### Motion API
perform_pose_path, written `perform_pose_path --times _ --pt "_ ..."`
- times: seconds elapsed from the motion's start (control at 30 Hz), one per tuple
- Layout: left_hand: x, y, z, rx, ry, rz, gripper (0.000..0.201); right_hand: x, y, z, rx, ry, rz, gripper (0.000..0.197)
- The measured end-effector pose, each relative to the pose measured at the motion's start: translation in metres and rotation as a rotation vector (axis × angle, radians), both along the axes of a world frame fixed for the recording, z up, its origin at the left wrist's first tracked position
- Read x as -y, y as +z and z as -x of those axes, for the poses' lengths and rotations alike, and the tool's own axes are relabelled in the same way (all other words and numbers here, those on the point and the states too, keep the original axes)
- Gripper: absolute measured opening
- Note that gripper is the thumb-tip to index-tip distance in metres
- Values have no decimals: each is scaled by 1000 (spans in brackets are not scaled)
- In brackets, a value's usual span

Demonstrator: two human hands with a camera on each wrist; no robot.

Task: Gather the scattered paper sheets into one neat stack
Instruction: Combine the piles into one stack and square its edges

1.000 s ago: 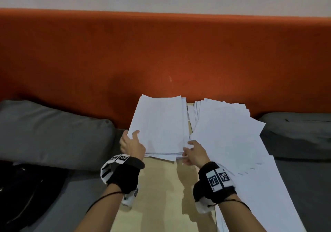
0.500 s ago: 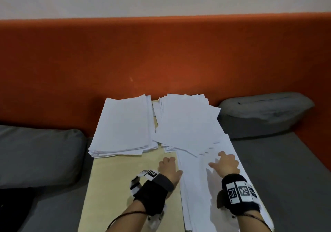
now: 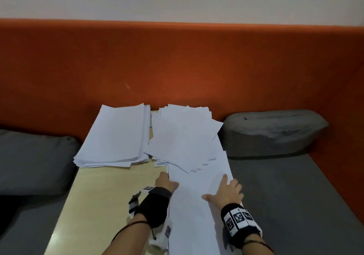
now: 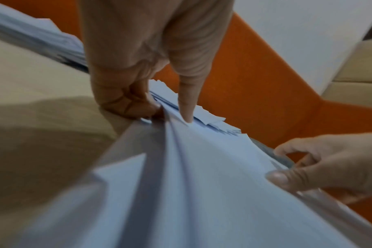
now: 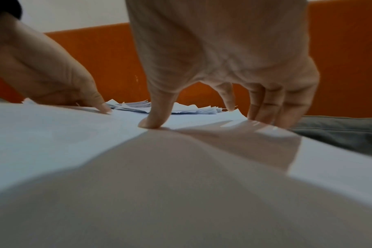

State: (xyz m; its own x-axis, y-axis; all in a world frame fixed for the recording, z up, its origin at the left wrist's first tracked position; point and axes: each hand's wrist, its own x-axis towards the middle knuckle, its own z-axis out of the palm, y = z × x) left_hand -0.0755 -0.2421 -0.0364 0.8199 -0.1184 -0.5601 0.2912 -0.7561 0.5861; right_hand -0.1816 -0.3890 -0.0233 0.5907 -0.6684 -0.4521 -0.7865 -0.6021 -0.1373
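Lowest in the head view, a long run of loose paper sheets (image 3: 194, 211) stretches from the bottom edge up the middle-right of the frame, and both hands sit on its near part. The left hand (image 3: 165, 183) grips the sheets' left edge: in the left wrist view its fingers (image 4: 125, 99) are curled under the edge while the thumb (image 4: 186, 107) presses down on top, a pinch that lifts the margin so several sheets can be taken together. The right hand (image 3: 228, 192) takes the opposite, right edge; in the right wrist view its thumb (image 5: 153, 120) presses on the paper and its fingers (image 5: 265, 109) curl down over the edge, which probably squares the sheets sideways between the two hands. The sheets lie half on a pale wooden board (image 3: 102, 205) and overhang toward the grey cushion seat (image 3: 285, 195) on the right, so grasping both margins likely keeps them from sliding off. Above the hands, at frame centre, a fanned pile (image 3: 183, 142) overlaps the far end of these sheets, corners splayed and not yet squared. To its left, in the middle-left of the frame, the tidier stack (image 3: 116, 136) sits against the orange backrest (image 3: 177, 63), seemingly the place where everything is being collected.
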Motion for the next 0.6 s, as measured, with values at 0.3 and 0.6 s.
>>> perform_pose_path --times 0.3,0.6 --pt "-6 -6 -6 30 -75 -48 41 -4 6 -14 85 -201 -35 85" --pt "-7 -14 -24 116 -337 -248 76 4 5 -19 70 -279 -74 91"
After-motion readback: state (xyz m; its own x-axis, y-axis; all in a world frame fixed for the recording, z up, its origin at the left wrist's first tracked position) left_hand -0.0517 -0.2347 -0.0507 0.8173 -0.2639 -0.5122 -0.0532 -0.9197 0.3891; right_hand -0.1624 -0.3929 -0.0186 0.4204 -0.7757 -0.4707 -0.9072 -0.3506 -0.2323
